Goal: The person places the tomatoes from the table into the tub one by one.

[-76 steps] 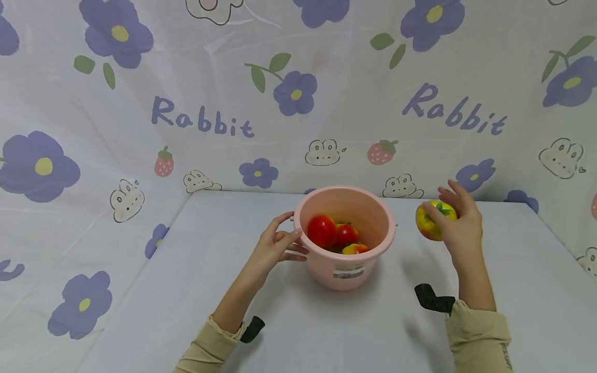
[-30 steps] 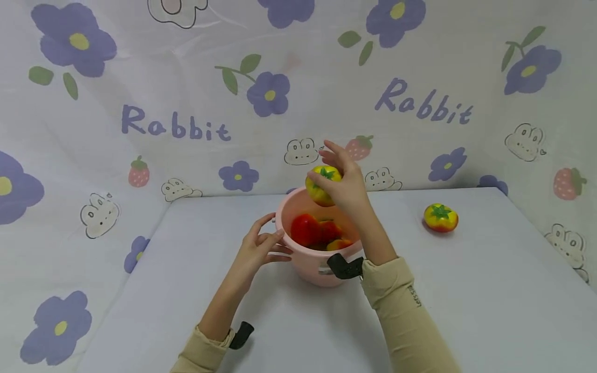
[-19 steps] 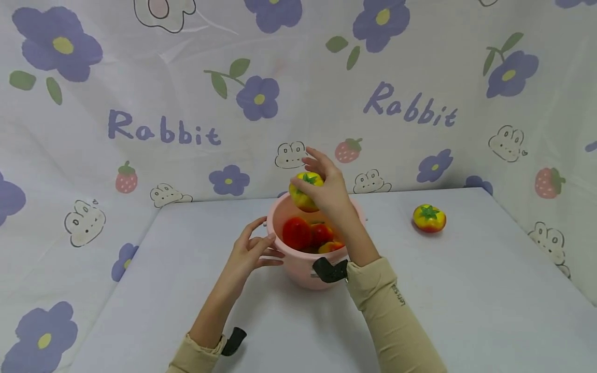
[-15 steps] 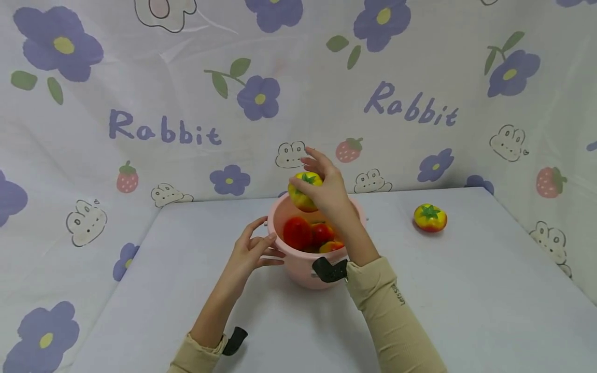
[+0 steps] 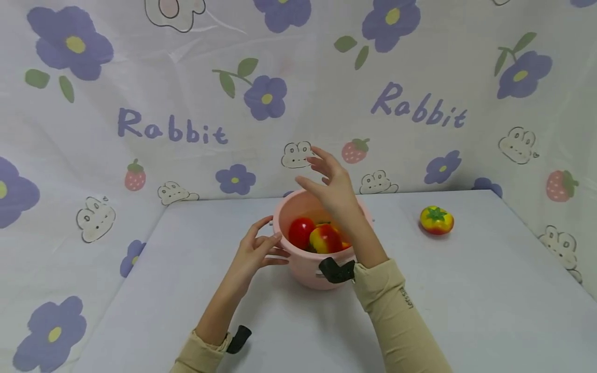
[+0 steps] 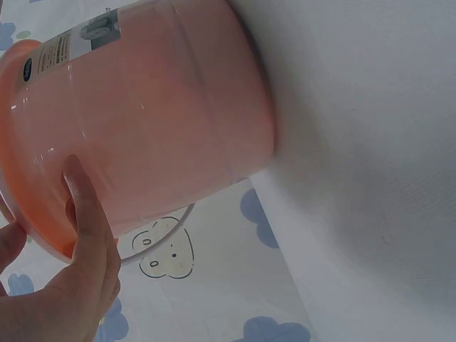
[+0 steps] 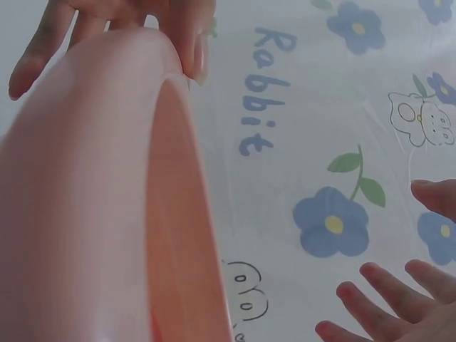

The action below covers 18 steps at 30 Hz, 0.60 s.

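Observation:
A pink bucket [image 5: 305, 272] stands upright on the table. My left hand [image 5: 253, 251] grips the left side of its rim, with several fingers against the outer wall in the left wrist view. Above the bucket opening, my right hand [image 5: 337, 192] is spread with nothing between thumb and fingers. Inside lie a shiny red round fruit [image 5: 300, 231] and a yellow-and-red fruit [image 5: 325, 239]; my right forearm partly covers others. On the table to the right rests a yellow-and-red fruit [image 5: 436, 220] with a green star-shaped leafy top.
The white table [image 5: 471, 290] ends at the back against a hanging cloth [image 5: 317, 88] printed with flowers, rabbits and strawberries. The bucket's thin wire handle [image 6: 167, 235] shows behind it in the left wrist view.
My right hand carried a yellow-and-red fruit from the right to above the bucket, then let it go into the bucket. The left hand has stayed at the rim.

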Motion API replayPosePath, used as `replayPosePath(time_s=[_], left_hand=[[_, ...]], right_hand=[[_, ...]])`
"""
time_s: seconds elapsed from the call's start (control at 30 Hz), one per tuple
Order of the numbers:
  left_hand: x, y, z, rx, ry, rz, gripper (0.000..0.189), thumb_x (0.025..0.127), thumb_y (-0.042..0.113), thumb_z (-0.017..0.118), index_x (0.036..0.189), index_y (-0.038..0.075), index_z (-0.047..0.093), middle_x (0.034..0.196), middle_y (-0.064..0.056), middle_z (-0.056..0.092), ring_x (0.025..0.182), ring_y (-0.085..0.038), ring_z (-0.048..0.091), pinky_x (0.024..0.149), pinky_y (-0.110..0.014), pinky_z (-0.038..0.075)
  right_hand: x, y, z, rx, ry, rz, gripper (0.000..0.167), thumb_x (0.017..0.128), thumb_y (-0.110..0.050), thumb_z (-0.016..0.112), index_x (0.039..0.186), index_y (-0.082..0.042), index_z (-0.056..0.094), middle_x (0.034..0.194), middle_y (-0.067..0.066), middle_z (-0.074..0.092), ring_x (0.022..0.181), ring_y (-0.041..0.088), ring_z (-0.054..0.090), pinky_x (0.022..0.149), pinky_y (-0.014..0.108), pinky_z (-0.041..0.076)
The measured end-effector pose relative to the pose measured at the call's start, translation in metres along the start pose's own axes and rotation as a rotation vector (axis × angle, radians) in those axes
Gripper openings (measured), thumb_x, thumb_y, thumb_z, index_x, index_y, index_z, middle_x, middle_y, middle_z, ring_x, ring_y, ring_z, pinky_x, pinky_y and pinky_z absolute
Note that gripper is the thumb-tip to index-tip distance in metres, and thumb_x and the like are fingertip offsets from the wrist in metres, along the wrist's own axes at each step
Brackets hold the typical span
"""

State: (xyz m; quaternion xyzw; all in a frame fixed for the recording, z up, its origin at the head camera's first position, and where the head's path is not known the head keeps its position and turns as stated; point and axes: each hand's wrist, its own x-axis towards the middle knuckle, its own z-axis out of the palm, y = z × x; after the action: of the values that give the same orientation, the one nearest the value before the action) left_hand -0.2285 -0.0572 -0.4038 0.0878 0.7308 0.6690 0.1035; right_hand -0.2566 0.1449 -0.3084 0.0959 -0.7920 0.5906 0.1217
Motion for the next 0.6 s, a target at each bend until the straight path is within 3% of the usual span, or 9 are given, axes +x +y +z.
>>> replayPosePath(time_s=[0.27,0.6], left_hand=[[0.0,0.003,0.002,-0.002,0.009,-0.018,0.056,0.096,0.036,0.06,0.146,0.03,0.033,0.112,-0.018,0.068,0.095,-0.027,0.073,0.084,-0.041,0.061],[0.0,0.003,0.001,0.001,0.023,-0.031,0.056,0.096,0.035,0.06,0.146,0.031,0.033,0.111,-0.017,0.069,0.095,-0.027,0.073,0.084,-0.041,0.061]], right_hand=[[-0.002,0.002,-0.012,-0.041,0.008,0.014,0.071,0.089,-0.026,0.07,0.151,-0.024,0.035,0.151,0.005,0.046,0.141,0.025,0.042,0.119,0.048,0.033],[-0.005,0.021,-0.031,-0.061,0.038,0.001,0.071,0.089,-0.026,0.071,0.151,-0.023,0.035,0.151,0.008,0.046,0.141,0.027,0.043,0.118,0.051,0.034]])
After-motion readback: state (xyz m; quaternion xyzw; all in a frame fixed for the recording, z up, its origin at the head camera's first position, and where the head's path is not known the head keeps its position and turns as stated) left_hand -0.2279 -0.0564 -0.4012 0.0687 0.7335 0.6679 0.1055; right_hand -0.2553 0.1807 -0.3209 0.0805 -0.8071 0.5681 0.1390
